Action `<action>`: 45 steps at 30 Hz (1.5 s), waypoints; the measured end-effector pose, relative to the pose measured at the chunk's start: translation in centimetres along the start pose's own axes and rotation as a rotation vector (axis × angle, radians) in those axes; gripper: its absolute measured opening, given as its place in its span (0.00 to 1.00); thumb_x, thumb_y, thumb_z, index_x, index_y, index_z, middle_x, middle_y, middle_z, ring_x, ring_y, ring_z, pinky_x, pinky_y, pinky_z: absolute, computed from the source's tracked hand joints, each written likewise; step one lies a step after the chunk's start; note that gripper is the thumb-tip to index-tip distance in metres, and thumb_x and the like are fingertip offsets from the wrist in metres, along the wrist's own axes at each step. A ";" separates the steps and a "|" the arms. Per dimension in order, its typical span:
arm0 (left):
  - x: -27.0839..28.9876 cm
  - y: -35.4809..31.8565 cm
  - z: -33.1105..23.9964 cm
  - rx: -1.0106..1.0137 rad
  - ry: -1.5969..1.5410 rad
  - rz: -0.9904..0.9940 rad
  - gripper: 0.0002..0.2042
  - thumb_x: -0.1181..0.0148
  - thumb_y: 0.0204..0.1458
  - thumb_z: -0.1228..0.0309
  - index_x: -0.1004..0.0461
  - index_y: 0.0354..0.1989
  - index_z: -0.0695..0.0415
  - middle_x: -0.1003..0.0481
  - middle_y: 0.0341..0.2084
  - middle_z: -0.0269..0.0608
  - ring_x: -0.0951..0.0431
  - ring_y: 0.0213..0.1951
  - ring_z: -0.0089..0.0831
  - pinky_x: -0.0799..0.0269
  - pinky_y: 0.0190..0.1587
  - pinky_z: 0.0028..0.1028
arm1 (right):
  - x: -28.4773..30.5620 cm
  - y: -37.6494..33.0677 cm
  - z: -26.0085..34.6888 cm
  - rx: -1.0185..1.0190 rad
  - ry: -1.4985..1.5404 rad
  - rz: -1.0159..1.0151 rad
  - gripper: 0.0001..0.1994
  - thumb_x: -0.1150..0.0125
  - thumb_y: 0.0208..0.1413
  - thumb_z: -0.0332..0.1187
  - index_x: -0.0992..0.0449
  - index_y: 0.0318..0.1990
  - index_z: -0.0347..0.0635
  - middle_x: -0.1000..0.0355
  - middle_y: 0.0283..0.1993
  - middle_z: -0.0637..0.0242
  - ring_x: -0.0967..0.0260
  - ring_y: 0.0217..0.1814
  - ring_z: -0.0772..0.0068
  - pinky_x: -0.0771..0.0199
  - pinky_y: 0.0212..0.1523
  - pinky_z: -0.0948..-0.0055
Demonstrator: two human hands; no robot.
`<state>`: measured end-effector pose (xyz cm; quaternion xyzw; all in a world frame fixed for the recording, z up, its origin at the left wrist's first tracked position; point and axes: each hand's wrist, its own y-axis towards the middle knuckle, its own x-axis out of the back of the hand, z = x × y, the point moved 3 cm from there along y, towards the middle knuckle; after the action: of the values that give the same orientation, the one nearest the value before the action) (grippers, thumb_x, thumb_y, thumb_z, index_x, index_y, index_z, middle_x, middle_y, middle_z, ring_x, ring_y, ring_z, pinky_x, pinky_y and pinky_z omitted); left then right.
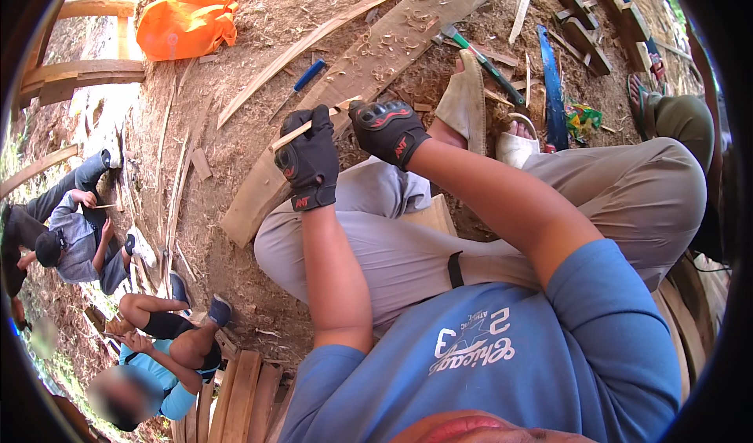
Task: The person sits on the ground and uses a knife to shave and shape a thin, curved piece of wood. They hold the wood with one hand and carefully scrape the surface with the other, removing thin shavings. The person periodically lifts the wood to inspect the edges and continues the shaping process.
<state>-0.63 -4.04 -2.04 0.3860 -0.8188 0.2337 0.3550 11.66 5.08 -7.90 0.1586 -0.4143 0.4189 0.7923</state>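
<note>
My left hand (308,159), in a black padded glove, is closed around a thin pale wooden stick (294,134). The stick slants up to the right, toward my other hand. My right hand (386,129), in a matching glove with hard knuckle guards, is curled into a fist close to the stick's upper end. Its fingers are turned away, so whatever they grip is hidden. Beneath and beyond both hands lies a long wooden plank (369,60) strewn with curled shavings. A blue-handled tool with a thin shaft (309,74) rests beside the plank, just past my left hand.
A green-handled hammer (490,72) lies beyond my sandalled foot. Right of it are a long blue tool (552,90), a green wrapper (583,121) and wooden blocks (587,39). An orange bag (187,27) sits at far left. Two people (78,243) (161,364) sit at left.
</note>
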 end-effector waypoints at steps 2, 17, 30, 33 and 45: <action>-0.2 0.4 0.8 -0.013 -0.038 -0.024 0.13 0.35 0.63 0.63 0.23 0.40 0.62 0.18 0.25 0.39 0.18 0.30 0.25 0.24 0.36 0.26 | -0.7 0.2 -0.3 0.002 -0.008 0.004 0.10 0.49 0.61 0.33 0.21 0.42 0.44 0.19 0.32 0.52 0.18 0.35 0.49 0.20 0.35 0.51; -1.3 0.2 -0.3 0.020 -0.017 -0.023 0.14 0.37 0.63 0.59 0.24 0.37 0.59 0.18 0.24 0.39 0.17 0.29 0.28 0.25 0.37 0.29 | -4.5 1.3 -7.6 -0.185 -0.212 0.239 0.15 0.49 0.62 0.38 0.17 0.46 0.47 0.17 0.46 0.54 0.17 0.50 0.54 0.18 0.48 0.54; -1.3 0.0 -1.8 -0.024 -0.079 -0.063 0.16 0.38 0.63 0.56 0.22 0.38 0.59 0.19 0.27 0.38 0.20 0.32 0.29 0.26 0.38 0.32 | 2.8 1.8 -1.0 -0.149 0.013 0.191 0.11 0.47 0.61 0.35 0.20 0.43 0.41 0.19 0.43 0.48 0.19 0.47 0.46 0.20 0.47 0.50; -1.6 0.6 -1.0 -0.005 -0.076 -0.049 0.16 0.38 0.63 0.56 0.22 0.37 0.59 0.19 0.27 0.38 0.19 0.32 0.30 0.26 0.38 0.32 | 3.2 1.2 2.1 -0.076 0.073 0.097 0.10 0.47 0.61 0.35 0.22 0.43 0.42 0.19 0.40 0.49 0.18 0.44 0.47 0.20 0.44 0.50; -2.3 -0.1 -3.3 -0.366 0.024 -0.106 0.15 0.42 0.65 0.60 0.24 0.33 0.60 0.24 0.31 0.49 0.22 0.36 0.50 0.29 0.40 0.44 | -3.1 1.0 -6.3 -0.203 -0.049 0.292 0.16 0.52 0.62 0.35 0.20 0.49 0.41 0.20 0.52 0.47 0.21 0.55 0.49 0.22 0.56 0.51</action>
<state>1.84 -0.85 -1.68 0.3546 -0.8220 0.0663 0.4408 13.19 7.76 -14.27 0.0263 -0.4924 0.4813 0.7246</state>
